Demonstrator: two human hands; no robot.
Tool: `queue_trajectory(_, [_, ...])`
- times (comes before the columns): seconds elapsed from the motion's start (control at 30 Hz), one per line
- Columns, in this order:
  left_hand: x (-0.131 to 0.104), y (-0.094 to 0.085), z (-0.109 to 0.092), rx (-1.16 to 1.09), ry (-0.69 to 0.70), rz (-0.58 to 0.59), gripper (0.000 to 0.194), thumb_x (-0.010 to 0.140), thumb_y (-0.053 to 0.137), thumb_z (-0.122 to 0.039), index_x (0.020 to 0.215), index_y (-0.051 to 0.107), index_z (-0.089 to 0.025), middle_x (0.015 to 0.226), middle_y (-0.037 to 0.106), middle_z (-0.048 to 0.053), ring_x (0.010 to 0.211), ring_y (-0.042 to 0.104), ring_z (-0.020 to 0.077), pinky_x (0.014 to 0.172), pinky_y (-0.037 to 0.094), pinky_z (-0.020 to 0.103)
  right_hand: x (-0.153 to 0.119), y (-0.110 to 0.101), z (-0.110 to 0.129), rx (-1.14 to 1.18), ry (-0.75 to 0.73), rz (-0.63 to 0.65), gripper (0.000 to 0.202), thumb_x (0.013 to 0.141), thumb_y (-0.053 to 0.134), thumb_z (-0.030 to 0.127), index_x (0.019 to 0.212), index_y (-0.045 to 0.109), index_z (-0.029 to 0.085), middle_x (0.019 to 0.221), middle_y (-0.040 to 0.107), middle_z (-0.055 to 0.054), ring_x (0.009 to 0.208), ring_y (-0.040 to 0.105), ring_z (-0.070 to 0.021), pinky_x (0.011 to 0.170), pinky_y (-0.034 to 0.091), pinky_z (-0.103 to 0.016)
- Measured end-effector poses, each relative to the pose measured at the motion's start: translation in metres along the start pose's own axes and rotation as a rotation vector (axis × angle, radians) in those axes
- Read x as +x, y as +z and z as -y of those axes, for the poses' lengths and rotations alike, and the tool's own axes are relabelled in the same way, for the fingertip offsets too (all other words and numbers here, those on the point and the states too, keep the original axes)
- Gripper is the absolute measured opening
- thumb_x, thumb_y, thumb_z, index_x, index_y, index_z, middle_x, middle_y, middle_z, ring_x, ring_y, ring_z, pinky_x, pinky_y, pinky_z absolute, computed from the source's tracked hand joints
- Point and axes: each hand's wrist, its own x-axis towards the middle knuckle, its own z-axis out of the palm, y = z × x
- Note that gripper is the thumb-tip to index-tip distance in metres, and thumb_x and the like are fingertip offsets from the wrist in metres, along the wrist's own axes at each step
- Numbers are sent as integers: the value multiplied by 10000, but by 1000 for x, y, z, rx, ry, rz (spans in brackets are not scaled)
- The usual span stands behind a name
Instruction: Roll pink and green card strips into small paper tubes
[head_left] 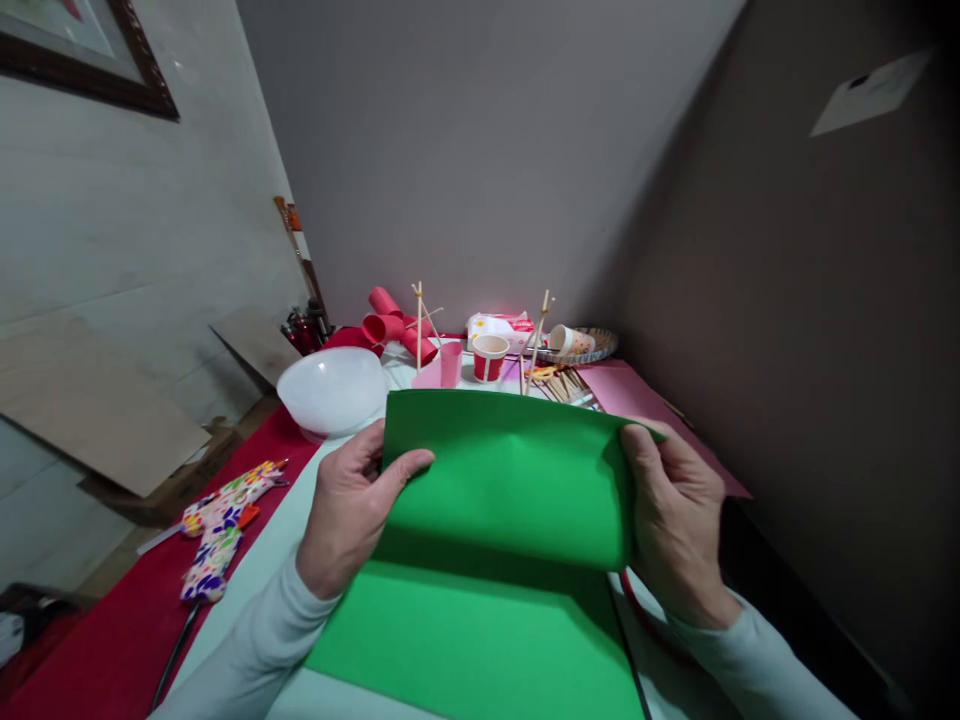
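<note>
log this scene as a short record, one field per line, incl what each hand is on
left hand: grip on left edge of green sheet, thumb on near face
right hand: grip on right edge of green sheet
sheet: upper part raised and curved, lower part nearer the person
left side: white bowl; patterned glue gun on red cloth
behind sheet: red and white cup, stick frames, red paper rolls
right side: pink sheet
far right: basket with a cup lying tilted
</note>
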Motion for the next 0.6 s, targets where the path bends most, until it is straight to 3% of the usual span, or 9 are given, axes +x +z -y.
queue_trajectory(0.2, [-6, 1, 0, 41, 76, -69, 200, 726, 845, -234, 924, 823, -248, 862, 835, -53, 736, 740, 135, 689, 574, 195, -3, -3, 2, 16, 10, -80, 361, 794, 794, 575, 886, 793, 226, 739, 662, -11, 703, 588, -183, 588, 422, -295])
queue_trajectory(0.43, [-9, 1, -2, 196, 142, -101, 125, 756, 824, -244, 880, 817, -253, 809, 822, -60, 657, 707, 128, 657, 557, 207, -6, -1, 7, 42, 99, -38, 369, 801, 780, 587, 861, 748, 225, 664, 575, 20, 619, 500, -153, 551, 405, -277])
queue_trajectory(0.5, [-9, 0, -2, 195, 109, -91, 139, 756, 831, -257, 893, 811, -243, 840, 828, -44, 681, 719, 135, 660, 560, 207, -5, 0, 7, 23, 94, -26, 374, 812, 764, 593, 840, 732, 221, 654, 549, 21, 590, 460, -147, 521, 374, -271])
queue_trajectory(0.6, [-7, 1, -5, 29, -71, 21, 271, 744, 863, -326, 983, 798, -216, 942, 837, 8, 786, 761, 181, 681, 589, 227, -3, 1, 7, -52, 54, -9, 395, 828, 730, 602, 805, 724, 207, 666, 537, 16, 589, 430, -140, 509, 340, -262])
